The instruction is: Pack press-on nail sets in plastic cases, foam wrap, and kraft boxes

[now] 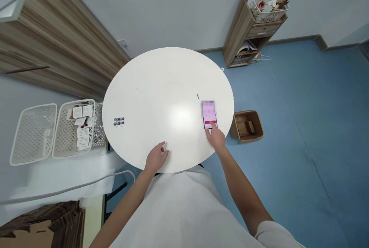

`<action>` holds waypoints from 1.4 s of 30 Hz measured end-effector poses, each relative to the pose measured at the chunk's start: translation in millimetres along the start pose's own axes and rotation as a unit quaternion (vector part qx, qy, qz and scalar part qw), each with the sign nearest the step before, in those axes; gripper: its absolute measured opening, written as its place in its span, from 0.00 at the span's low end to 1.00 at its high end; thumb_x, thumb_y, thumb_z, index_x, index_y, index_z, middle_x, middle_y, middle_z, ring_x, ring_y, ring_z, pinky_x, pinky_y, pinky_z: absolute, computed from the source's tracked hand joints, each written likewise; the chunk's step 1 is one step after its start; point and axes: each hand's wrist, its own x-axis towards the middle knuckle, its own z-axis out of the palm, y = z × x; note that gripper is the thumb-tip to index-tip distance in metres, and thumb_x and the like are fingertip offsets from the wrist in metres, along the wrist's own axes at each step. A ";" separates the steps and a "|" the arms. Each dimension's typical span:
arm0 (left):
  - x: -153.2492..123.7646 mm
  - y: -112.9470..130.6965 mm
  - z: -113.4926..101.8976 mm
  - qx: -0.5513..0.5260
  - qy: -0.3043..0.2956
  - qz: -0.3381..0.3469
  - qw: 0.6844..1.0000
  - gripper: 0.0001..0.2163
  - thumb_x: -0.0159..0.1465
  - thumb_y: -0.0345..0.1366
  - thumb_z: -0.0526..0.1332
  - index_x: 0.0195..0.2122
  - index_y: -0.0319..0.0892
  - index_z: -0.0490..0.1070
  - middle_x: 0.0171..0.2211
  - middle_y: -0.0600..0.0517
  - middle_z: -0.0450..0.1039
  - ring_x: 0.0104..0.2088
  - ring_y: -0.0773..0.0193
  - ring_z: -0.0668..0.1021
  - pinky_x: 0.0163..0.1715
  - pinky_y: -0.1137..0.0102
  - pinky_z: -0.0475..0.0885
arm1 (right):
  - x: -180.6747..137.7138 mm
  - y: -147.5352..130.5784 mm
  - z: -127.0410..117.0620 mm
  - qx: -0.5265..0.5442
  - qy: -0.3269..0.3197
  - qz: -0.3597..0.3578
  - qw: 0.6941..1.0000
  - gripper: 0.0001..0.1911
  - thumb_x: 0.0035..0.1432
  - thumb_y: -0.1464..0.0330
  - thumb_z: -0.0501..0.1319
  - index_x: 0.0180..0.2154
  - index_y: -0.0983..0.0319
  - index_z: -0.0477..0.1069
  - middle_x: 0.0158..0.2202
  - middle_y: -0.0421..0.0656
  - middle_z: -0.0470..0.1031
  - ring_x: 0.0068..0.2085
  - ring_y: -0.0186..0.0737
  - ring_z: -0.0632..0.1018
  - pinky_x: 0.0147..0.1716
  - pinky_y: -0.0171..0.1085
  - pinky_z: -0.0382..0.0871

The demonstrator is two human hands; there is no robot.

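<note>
A smartphone with a pink screen and a red bar near its bottom lies flat on the right side of the white oval table. Part of its screen is blurred out. My right hand is at the phone's lower edge, with a finger stretched onto the screen near the red bar and the thumb apart; it does not hold the phone. Over the table's near edge is my left hand, its fingers slightly bent and apart, holding nothing. A small card of dark, round, shiny pieces lies at the table's left side.
Two white plastic baskets stand at the left, one with cards and packets. An open cardboard box sits on the blue floor to the right. A wooden cabinet stands by the wall. Flattened cardboard is stacked at lower left.
</note>
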 end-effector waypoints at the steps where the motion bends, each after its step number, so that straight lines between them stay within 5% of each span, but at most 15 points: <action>1: 1.3 1.3 1.1 -0.003 -0.001 0.003 1.000 0.21 0.58 0.43 0.50 0.51 0.43 0.60 0.33 0.51 0.69 0.26 0.65 0.70 0.30 0.68 0.66 | -0.6 1.4 -0.7 -0.001 -0.003 -0.006 1.000 0.24 0.58 0.61 0.49 0.55 0.58 0.52 0.32 0.44 0.73 0.34 0.42 0.74 0.30 0.36 0.60; 11: 0.8 6.9 5.2 -0.027 0.024 -0.012 0.999 0.21 0.58 0.44 0.51 0.52 0.42 0.60 0.34 0.50 0.69 0.29 0.63 0.71 0.32 0.68 0.67 | 10.6 -7.4 -5.3 -0.005 -0.028 -0.037 0.999 0.25 0.56 0.60 0.50 0.55 0.58 0.52 0.32 0.43 0.72 0.33 0.42 0.73 0.29 0.36 0.60; 18: 0.5 8.8 -3.1 -0.068 -0.009 0.025 0.997 0.21 0.58 0.44 0.51 0.51 0.43 0.60 0.36 0.50 0.69 0.33 0.63 0.72 0.35 0.68 0.68 | -4.8 -33.4 8.0 0.073 -0.072 -0.122 0.987 0.24 0.56 0.63 0.49 0.55 0.59 0.53 0.28 0.40 0.69 0.31 0.37 0.71 0.27 0.34 0.61; 25: 0.3 1.1 -22.8 -0.053 -0.029 0.049 0.997 0.23 0.58 0.44 0.52 0.54 0.43 0.58 0.39 0.49 0.70 0.35 0.62 0.73 0.35 0.68 0.68 | -38.6 -58.0 34.2 0.128 -0.074 -0.156 0.977 0.26 0.54 0.64 0.50 0.56 0.58 0.52 0.43 0.43 0.67 0.40 0.39 0.71 0.37 0.39 0.66; 32: -11.3 -33.1 -48.2 -0.081 -0.031 0.051 0.995 0.23 0.56 0.44 0.54 0.52 0.43 0.60 0.42 0.48 0.69 0.37 0.61 0.73 0.36 0.68 0.67 | -72.1 -97.0 55.4 0.211 -0.013 -0.099 0.972 0.32 0.51 0.59 0.54 0.57 0.59 0.50 0.57 0.48 0.55 0.56 0.46 0.61 0.51 0.45 0.59; 37: -27.7 -70.5 -67.2 -0.125 0.000 0.079 0.989 0.19 0.56 0.42 0.55 0.47 0.41 0.64 0.39 0.48 0.69 0.35 0.62 0.73 0.35 0.68 0.67 | -93.0 -137.7 73.7 0.325 -0.045 -0.048 0.943 0.30 0.49 0.57 0.54 0.53 0.60 0.56 0.46 0.47 0.67 0.39 0.41 0.73 0.39 0.42 0.67; 42: -44.0 -110.5 -82.3 -0.146 0.044 0.100 0.983 0.05 0.55 0.33 0.55 0.32 0.41 0.67 0.31 0.50 0.69 0.31 0.64 0.72 0.32 0.70 0.66 | -110.8 -180.6 95.4 0.374 -0.045 -0.061 0.924 0.22 0.47 0.56 0.56 0.42 0.63 0.68 0.31 0.44 0.72 0.31 0.39 0.73 0.33 0.39 0.67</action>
